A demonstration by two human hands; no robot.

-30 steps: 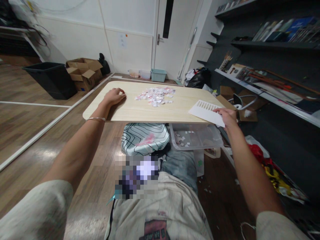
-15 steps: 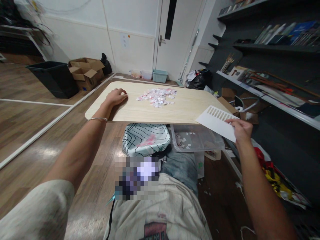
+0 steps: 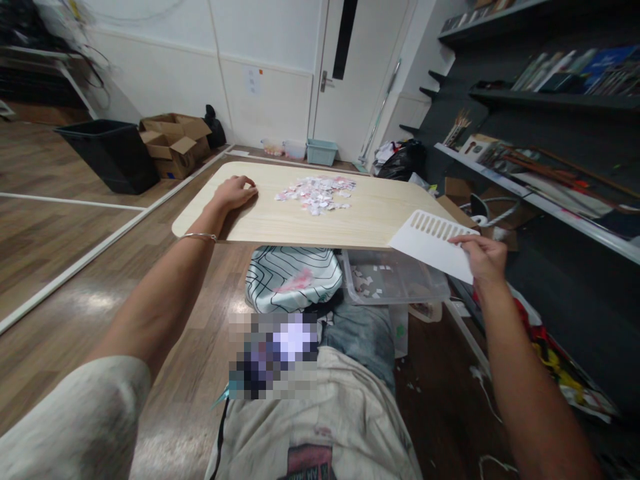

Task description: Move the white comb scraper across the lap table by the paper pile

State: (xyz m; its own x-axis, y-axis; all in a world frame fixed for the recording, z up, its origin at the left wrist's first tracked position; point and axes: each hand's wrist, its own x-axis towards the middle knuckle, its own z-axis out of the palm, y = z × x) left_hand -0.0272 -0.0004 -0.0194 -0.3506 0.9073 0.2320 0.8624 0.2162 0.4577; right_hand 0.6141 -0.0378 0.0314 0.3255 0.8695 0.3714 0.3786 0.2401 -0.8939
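Observation:
My left hand (image 3: pixel 236 193) rests on the left part of a pale wooden tabletop (image 3: pixel 260 223), its fingers loosely bent with a small gap between them. No object shows in it. To its right lies a loose heap of small white and pinkish paper pieces (image 3: pixel 316 193). My right hand (image 3: pixel 486 257) is closed on the right end of a flat white slotted sheet (image 3: pixel 425 245), thumb on top. A row of long slots runs along the sheet's far edge. Its left corner overlaps the tabletop's near right edge; the rest sticks out past it.
Below the near edge sit a clear plastic bin (image 3: pixel 415 287) with several paper bits and a patterned cushion-like item (image 3: pixel 295 283). A black bin (image 3: pixel 113 160) and cardboard boxes (image 3: pixel 177 150) stand at left. Dark shelving (image 3: pixel 550 100) lines the right. A pixelated patch covers part of my lap.
The white slotted sheet has tilted slightly in my right hand, so its slots look wider, and its left corner has shifted slightly left. My left hand and the paper heap stay put.

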